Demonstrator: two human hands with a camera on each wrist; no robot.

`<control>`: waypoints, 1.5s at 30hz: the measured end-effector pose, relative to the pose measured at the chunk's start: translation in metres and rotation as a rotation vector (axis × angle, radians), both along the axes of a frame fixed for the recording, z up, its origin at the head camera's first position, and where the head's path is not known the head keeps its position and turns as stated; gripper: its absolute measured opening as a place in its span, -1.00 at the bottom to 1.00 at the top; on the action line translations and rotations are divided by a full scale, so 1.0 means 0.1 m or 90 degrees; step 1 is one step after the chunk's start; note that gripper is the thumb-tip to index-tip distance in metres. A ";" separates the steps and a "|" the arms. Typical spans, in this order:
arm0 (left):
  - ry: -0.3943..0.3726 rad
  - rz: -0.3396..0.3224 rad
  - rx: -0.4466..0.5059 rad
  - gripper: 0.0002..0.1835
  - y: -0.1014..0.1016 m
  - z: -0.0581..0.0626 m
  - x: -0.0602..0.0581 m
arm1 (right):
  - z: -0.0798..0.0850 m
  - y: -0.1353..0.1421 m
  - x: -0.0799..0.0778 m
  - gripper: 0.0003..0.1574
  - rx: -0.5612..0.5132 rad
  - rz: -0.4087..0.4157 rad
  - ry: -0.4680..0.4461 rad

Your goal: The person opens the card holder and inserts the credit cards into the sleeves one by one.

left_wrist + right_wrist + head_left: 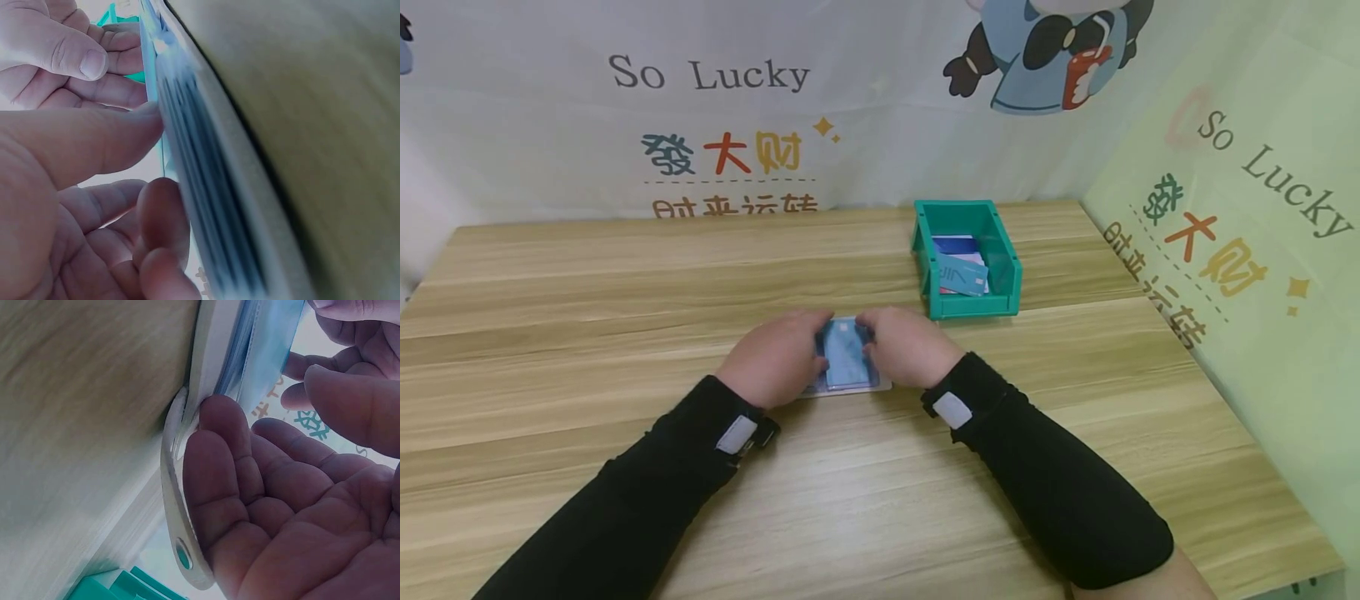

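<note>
A card holder (859,390) with a stack of clear sleeve pages lies on the table, a light blue card (847,354) on its top page. My left hand (777,354) is at its left side; in the left wrist view the thumb (125,140) touches the page edge, and the other fingers bend loosely beside the stack. At the right side is my right hand (913,343). Its fingertips (222,422) rest by the cover edge in the right wrist view, with the thumb raised apart. A pale strap (178,506) with a metal snap sticks out beneath these fingers.
A green open-front bin (976,306) stands behind and right of the hands, with several cards (962,275) inside. The wood-grain table (587,333) meets a printed cloth backdrop (880,125) at the back and another along the right.
</note>
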State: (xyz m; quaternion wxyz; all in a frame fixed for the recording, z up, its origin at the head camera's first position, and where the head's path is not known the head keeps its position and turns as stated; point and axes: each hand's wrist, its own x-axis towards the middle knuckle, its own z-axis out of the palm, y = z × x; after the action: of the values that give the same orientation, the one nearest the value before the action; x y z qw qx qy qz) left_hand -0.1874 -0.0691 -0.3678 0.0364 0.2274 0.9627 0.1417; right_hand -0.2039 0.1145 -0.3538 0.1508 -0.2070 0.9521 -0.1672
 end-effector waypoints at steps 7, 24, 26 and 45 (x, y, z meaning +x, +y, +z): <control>0.000 0.012 0.005 -0.39 0.02 0.03 0.02 | 0.01 -0.01 0.01 -0.44 -0.012 -0.016 -0.011; -0.011 -0.002 -0.005 -0.33 -0.02 0.04 0.03 | 0.06 0.00 0.00 -0.66 -0.143 -0.053 -0.051; -0.022 0.007 0.000 -0.33 -0.06 0.04 0.01 | 0.06 0.00 0.00 -0.65 -0.145 -0.059 -0.054; -0.084 0.027 0.018 -0.37 -0.30 0.11 -0.02 | 0.07 0.00 -0.01 -0.63 -0.159 -0.098 -0.031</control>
State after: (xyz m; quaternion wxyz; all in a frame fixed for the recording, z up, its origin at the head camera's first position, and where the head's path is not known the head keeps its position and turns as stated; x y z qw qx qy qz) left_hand -0.1894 -0.0986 -0.3565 0.0936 0.1976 0.9607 0.1709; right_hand -0.2050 0.1141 -0.3470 0.1340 -0.1465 0.9329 -0.3005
